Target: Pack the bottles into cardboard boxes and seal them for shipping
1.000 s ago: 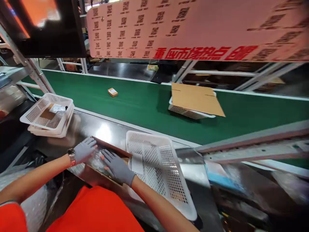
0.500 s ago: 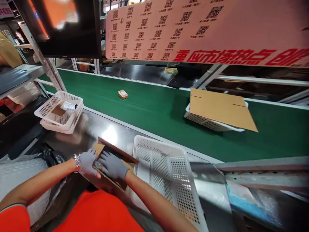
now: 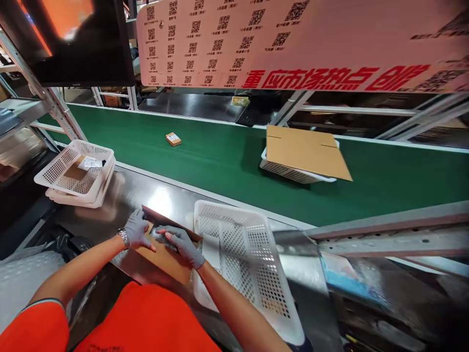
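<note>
green conveyor belt (image 3: 220, 161) runs behind | steel table (image 3: 146, 195) in front | white basket (image 3: 252, 264) just right of cardboard box (image 3: 166, 261) (lying open at the table's near edge) | left hand (image 3: 137, 229) curled on the box's left flap | right hand (image 3: 182, 244) laid inside it, grip unclear

L hand (image 3: 137, 229) & R hand (image 3: 182, 245) gloved, close together, palms down

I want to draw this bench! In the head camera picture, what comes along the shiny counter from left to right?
Stack of white baskets → left hand → right hand, both hands on a cardboard box → big white basket.
</note>
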A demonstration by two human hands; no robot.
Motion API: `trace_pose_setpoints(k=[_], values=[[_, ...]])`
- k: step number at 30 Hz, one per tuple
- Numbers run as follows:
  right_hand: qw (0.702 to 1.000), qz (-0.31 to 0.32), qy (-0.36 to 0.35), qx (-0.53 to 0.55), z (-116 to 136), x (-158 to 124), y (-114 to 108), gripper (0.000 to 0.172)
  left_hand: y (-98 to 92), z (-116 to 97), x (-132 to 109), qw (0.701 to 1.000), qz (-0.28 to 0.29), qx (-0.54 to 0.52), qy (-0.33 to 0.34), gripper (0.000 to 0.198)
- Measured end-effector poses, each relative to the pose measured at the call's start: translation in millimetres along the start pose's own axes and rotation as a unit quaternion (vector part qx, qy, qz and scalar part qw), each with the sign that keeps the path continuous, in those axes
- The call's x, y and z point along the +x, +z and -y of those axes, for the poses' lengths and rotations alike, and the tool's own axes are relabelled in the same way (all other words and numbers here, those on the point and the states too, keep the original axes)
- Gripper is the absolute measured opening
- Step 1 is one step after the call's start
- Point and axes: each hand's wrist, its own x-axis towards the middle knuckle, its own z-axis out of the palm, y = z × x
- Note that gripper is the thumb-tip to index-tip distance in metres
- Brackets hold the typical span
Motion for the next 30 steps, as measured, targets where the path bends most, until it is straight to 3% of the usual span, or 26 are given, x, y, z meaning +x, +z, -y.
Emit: trace_pose_setpoints(k=[3, 6, 9, 12, 15, 17, 19, 21, 23, 26, 28, 30], values=[[0.994, -0.040, -0.035, -0.094, 7, -10, 5, 0.045, 6.5, 3, -3, 1.000, -0.004, -0.017, 0.006, 0.080], [0.964, -0.108, -0.092, -0.226, 13, -29, 9, 0.038, 5.7, 2, -1, 0.999, -0.005, -0.032, 0.004, 0.078], [0.892, -0.201, -0.139, -0.379, 19, -40, 6, 0.041, 0.6, -1, 4, 0.999, 0.006, -0.035, -0.006, 0.078], [0.819, -0.244, -0.063, -0.516, 24, -38, 0, 0.054, 3.1, -1, 4, 0.999, -0.006, -0.027, -0.017, 0.086], [0.817, -0.173, 0.040, -0.549, 17, -42, -1, 0.051, 25.5, 3, -10, 0.993, -0.117, -0.003, -0.028, 0.099], [0.828, -0.123, 0.036, -0.546, 1, -54, 3, 0.047, 48.4, 4, -25, 0.970, -0.241, 0.013, -0.034, 0.104], [0.830, -0.106, -0.005, -0.548, -19, -70, 11, 0.045, 68.7, 2, -41, 0.948, -0.315, 0.032, -0.034, 0.103], [0.826, -0.121, -0.040, -0.549, -38, -85, 20, 0.047, 78.8, -5, -53, 0.959, -0.276, 0.062, 0.006, 0.088], [0.826, -0.148, -0.062, -0.540, -52, -94, 25, 0.047, 76.4, -12, -59, 0.979, -0.154, 0.085, 0.100, 0.078], [0.840, -0.171, -0.081, -0.509, -60, -96, 21, 0.047, 60.2, -18, -57, 0.974, 0.001, 0.086, 0.208, 0.105], [0.860, -0.198, -0.076, -0.463, -57, -87, 6, 0.046, 50.9, -19, -51, 0.972, 0.047, 0.086, 0.213, 0.120], [0.876, -0.258, -0.045, -0.406, -49, -70, -16, 0.048, 47.0, -19, -44, 0.971, 0.073, 0.092, 0.206, 0.117]])
